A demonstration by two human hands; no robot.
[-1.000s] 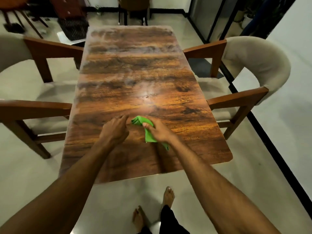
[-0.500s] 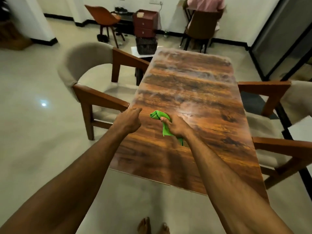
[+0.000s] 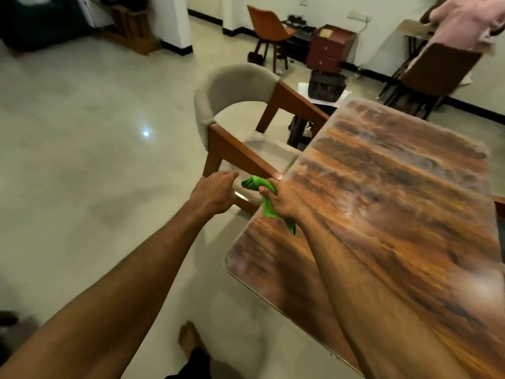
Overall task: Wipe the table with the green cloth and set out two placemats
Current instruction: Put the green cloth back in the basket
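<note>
My right hand (image 3: 284,199) grips the bunched green cloth (image 3: 258,184) at the left edge of the wooden table (image 3: 396,214); a tail of the cloth hangs below the hand. My left hand (image 3: 216,191) is beside it, off the table over the chair's arm, fingers curled and holding nothing. No placemats are in view.
A beige chair with wooden arms (image 3: 235,121) stands against the table's left side. Beyond the far end are a dark basket (image 3: 326,84), a red drawer unit (image 3: 329,49), an orange chair (image 3: 269,27) and a person in pink (image 3: 461,20) on a brown chair. Open tiled floor lies to the left.
The view has swung left, and both hands moved from the table's middle to its left edge. My right hand still grips the cloth.
</note>
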